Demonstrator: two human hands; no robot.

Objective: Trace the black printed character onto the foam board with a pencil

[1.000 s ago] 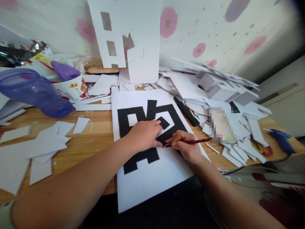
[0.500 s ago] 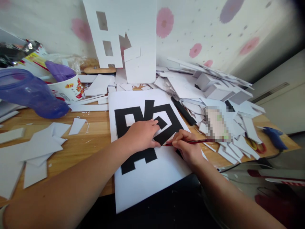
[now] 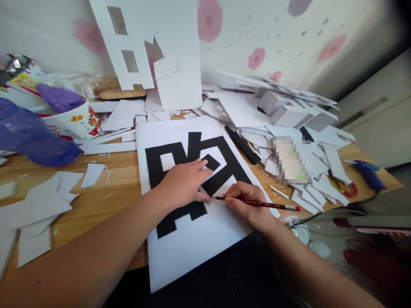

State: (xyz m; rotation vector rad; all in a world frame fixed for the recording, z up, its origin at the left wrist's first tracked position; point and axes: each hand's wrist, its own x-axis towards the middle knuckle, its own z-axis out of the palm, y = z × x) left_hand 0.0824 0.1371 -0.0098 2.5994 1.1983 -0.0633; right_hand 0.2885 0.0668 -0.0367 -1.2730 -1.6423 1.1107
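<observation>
A white foam board (image 3: 199,244) lies on the wooden table, hanging over its near edge. On it rests a black cut-out shape (image 3: 224,164) like a large character. My left hand (image 3: 183,182) lies flat on the shape with fingers stretched out, pressing it down. My right hand (image 3: 248,203) pinches a red pencil (image 3: 266,205), whose tip touches the board at the shape's lower edge, just beside my left thumb.
A tall white foam model (image 3: 154,47) with window cut-outs stands at the back. White offcuts (image 3: 289,115) are heaped on the right, with a black marker (image 3: 242,145), scissors (image 3: 345,188) and a blue glue gun (image 3: 367,173). A purple bottle (image 3: 28,137) and a paper cup (image 3: 72,122) sit left.
The pencil tip has slid left along the black shape's edge toward my left thumb. The view has shifted, so everything sits slightly further left. My left hand keeps its place on the shape.
</observation>
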